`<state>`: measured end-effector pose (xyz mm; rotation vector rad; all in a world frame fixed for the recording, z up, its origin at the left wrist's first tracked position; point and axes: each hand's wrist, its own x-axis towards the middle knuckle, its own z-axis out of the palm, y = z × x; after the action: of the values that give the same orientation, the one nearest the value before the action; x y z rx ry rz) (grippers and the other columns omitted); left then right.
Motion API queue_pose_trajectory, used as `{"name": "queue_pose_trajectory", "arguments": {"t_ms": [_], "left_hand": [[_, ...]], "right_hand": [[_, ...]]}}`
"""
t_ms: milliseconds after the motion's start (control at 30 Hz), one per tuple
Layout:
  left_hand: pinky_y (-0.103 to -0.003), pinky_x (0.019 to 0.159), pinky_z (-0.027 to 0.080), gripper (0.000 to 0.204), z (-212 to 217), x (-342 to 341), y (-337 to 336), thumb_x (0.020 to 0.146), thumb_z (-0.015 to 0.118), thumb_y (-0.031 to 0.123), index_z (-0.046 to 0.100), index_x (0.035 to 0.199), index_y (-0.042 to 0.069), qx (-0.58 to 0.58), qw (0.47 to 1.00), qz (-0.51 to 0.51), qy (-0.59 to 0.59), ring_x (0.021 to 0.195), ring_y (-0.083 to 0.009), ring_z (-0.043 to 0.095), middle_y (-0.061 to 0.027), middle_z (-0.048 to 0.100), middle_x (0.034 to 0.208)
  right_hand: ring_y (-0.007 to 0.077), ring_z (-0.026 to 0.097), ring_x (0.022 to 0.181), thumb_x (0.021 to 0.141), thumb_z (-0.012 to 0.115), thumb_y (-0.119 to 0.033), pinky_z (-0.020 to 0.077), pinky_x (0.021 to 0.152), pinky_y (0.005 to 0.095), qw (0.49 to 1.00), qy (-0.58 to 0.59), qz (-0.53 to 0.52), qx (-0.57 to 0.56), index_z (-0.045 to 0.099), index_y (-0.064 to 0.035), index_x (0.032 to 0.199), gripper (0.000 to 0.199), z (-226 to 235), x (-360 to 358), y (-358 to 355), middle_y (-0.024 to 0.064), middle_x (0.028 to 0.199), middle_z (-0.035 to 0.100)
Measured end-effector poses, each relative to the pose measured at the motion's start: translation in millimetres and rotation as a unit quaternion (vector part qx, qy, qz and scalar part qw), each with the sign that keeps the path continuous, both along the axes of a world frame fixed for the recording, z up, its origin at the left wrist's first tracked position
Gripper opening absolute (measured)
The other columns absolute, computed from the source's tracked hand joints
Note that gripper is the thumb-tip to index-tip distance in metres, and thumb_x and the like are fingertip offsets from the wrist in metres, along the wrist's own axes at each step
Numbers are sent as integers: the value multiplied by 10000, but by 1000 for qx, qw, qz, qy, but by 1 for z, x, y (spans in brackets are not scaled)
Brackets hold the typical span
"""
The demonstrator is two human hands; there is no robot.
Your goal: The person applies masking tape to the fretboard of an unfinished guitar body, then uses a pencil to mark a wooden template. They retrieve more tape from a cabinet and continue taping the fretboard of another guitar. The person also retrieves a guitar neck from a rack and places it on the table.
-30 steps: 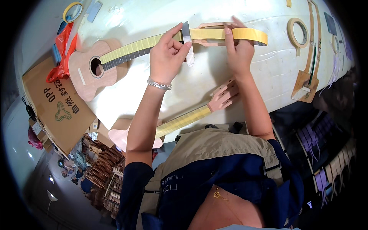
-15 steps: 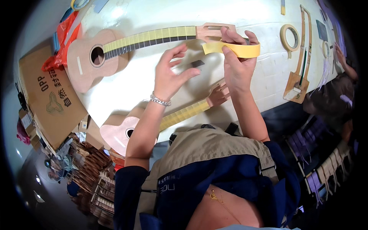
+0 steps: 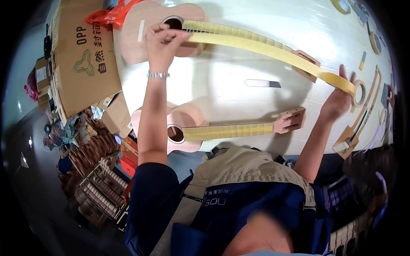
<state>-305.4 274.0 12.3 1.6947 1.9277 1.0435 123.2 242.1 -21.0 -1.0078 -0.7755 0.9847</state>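
Yellow masking tape [image 3: 265, 49] is stretched in one long strip above the fretboard of the far ukulele [image 3: 171, 30], which lies on the white table [image 3: 222, 85]; the free end is pinched between the fingers of the left hand [image 3: 161, 39] just beside the sound hole, and the tape roll [image 3: 358, 90] is gripped closed in the right hand [image 3: 339, 100], beyond the headstock of that same ukulele. The strip is seen to run at a slight angle to the neck, lifted off it toward the headstock; a skewed lay could therefore be feared, leaving one edge of the fretboard bare or a wrinkle pressed in once the tape is lowered. If the pinch at the sound hole is slackened, the taut strip could be expected to spring back and stick to itself; if the roll is pulled too hard, the light instrument might be dragged across the table. A second ukulele [image 3: 213, 130] lies nearer the person than the far ukulele, overhanging the table's edge, and could be knocked off by a forearm. A small flat blade [image 3: 262, 83] rests between the two instruments, within reach of a sweeping wrist; a cardboard box [image 3: 83, 55] stands to the left of the far ukulele.
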Motion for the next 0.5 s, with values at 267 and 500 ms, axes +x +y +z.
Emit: {"name": "queue_pose_trajectory", "arguments": {"t_ms": [267,500], "left_hand": [[-266,729,462,164,-27,-37,28,660,789,216,734,791,132,-65,995,-61,-54,902,-133,493,-16,494,950],[-272,742,454,176,-22,-31,26,655,791,232,727,788,135,-59,997,-56,17,887,-152,498,-8,501,921]], "right_hand": [[165,596,840,797,684,-294,452,797,256,874,-450,23,-184,51,53,1408,946,1,-37,11,108,928,595],[128,552,738,798,683,-296,458,709,239,886,-421,30,-192,28,79,1398,965,1,-36,8,68,819,564]]}}
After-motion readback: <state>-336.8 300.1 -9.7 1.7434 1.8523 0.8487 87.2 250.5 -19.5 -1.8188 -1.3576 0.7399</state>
